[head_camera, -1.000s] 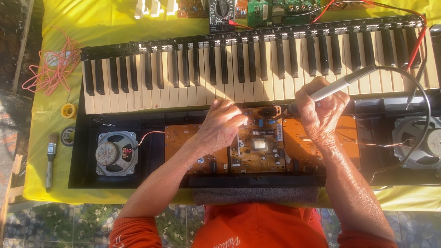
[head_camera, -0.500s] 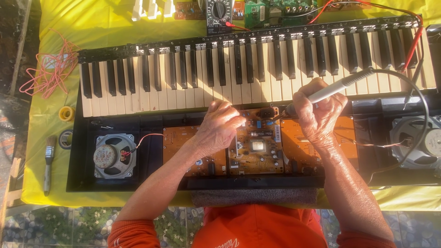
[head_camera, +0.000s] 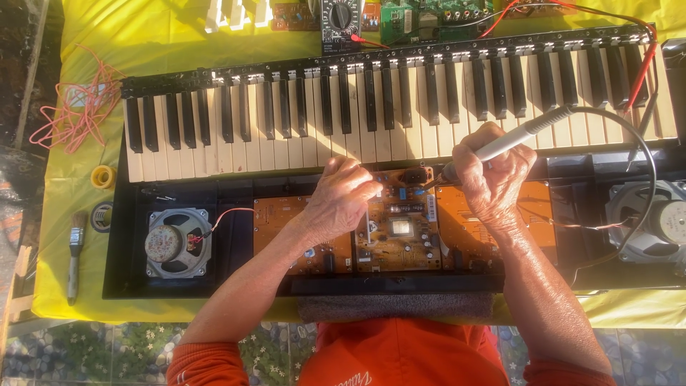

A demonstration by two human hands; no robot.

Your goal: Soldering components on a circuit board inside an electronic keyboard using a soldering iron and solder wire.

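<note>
Head view: right hand [head_camera: 493, 175] closed in a pen grip round the soldering iron [head_camera: 500, 145], tip set down at the top edge of the circuit board [head_camera: 400, 229], just beside a small black part there. Left hand [head_camera: 343, 196] curled, fingertips pressed to the same board edge just left of the tip; whether it pinches solder or a lead cannot be told. Against the views of a second before, the iron's handle lies lower and the tip has come in closer to the left fingertips, while the left hand has held its place; this reads as the iron settling onto one joint. The iron's cord [head_camera: 636, 136] loops out to the right over the keys [head_camera: 400, 107]. The opened keyboard case [head_camera: 121, 286] serves as the container: it holds the centre board, orange boards [head_camera: 286, 214] to either side, a speaker [head_camera: 175, 243] with red lead at left, and a second speaker [head_camera: 654, 218] at right. Outside the case, on the yellow-covered desk [head_camera: 64, 286]: a brush [head_camera: 75, 250], tape rolls [head_camera: 102, 176], red wire [head_camera: 75, 107], and a meter [head_camera: 339, 18] at top
</note>
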